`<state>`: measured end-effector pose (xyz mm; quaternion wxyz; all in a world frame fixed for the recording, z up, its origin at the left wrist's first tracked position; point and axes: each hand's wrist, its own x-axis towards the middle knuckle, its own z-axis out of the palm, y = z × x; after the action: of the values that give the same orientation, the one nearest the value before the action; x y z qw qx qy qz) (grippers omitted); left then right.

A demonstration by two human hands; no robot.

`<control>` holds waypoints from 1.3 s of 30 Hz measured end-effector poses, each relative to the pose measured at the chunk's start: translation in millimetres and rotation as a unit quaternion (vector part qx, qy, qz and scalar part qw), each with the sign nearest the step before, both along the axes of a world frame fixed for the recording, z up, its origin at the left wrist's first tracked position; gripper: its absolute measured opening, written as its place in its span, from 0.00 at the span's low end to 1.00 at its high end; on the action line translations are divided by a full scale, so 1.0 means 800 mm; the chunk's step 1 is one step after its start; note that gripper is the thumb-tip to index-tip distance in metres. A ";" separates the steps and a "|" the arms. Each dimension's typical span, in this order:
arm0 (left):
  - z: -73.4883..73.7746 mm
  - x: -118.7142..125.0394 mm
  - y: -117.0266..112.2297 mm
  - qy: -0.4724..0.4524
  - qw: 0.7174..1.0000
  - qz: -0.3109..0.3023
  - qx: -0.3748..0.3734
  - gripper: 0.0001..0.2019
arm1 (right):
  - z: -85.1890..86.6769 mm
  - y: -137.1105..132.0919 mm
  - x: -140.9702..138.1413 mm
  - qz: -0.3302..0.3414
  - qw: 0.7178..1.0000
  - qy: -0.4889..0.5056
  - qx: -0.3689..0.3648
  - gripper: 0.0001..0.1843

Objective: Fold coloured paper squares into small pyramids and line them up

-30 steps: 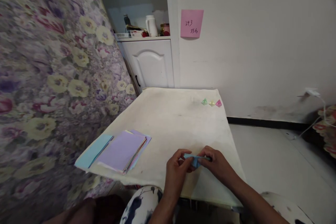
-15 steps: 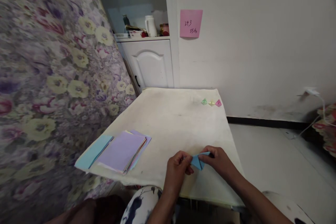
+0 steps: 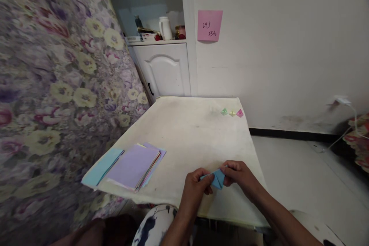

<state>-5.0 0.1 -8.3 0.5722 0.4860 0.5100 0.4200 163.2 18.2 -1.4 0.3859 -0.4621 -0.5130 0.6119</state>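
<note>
A small folded piece of blue paper [image 3: 217, 178] is held just above the near edge of the cream table [image 3: 187, 130]. My left hand [image 3: 196, 190] pinches its left side with closed fingers. My right hand [image 3: 240, 177] pinches its right side, fingers curled over the top. A stack of coloured paper sheets [image 3: 131, 165], lilac on top, lies at the table's near left, with a light blue sheet [image 3: 100, 167] beside it at the edge.
Three tiny folded paper pieces, green [image 3: 224, 112], yellow [image 3: 232, 113] and pink [image 3: 240, 113], sit in a row at the table's far right. A pink note [image 3: 210, 25] is stuck on the wall. A floral mattress [image 3: 57, 84] leans on the left.
The blue paper has been turned and folded between both hands, changing from a thin strip to a wider triangular shape. The hands stayed at the table's near edge.
</note>
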 end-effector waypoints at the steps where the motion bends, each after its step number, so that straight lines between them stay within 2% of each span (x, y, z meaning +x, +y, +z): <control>1: 0.000 0.000 0.000 -0.001 1.000 0.000 -0.002 0.10 | 0.000 0.000 0.000 0.000 1.000 0.002 -0.005 0.16; 6: 0.000 -0.001 0.001 -0.008 1.000 0.009 -0.010 0.11 | 0.000 -0.001 -0.001 0.000 1.000 -0.001 -0.014 0.15; 13: -0.003 0.001 0.000 -0.049 0.998 0.000 -0.037 0.11 | -0.006 -0.002 -0.007 0.020 1.000 -0.003 0.013 0.12; 22: -0.001 0.002 0.000 -0.054 0.998 0.004 -0.012 0.10 | -0.012 0.000 -0.009 0.004 0.999 -0.020 0.042 0.11; 29: 0.001 0.004 -0.001 -0.052 0.998 0.027 0.015 0.06 | -0.002 -0.002 -0.009 -0.009 0.997 -0.020 0.069 0.09; 33: -0.003 0.005 -0.001 -0.095 0.994 0.047 0.013 0.15 | 0.004 -0.005 -0.013 -0.005 0.998 -0.012 0.068 0.08; 37: -0.009 0.005 -0.001 -0.075 0.997 0.023 0.018 0.09 | 0.006 -0.008 -0.016 0.006 0.998 -0.005 0.064 0.07; 39: -0.009 0.004 -0.001 -0.050 0.998 0.021 0.026 0.08 | 0.007 -0.011 -0.016 -0.014 0.996 -0.031 0.085 0.07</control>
<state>-1.7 -1.0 -15.5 0.5750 0.4686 0.4796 0.4687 150.6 9.6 4.5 0.4156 -0.4538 -0.5685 0.5461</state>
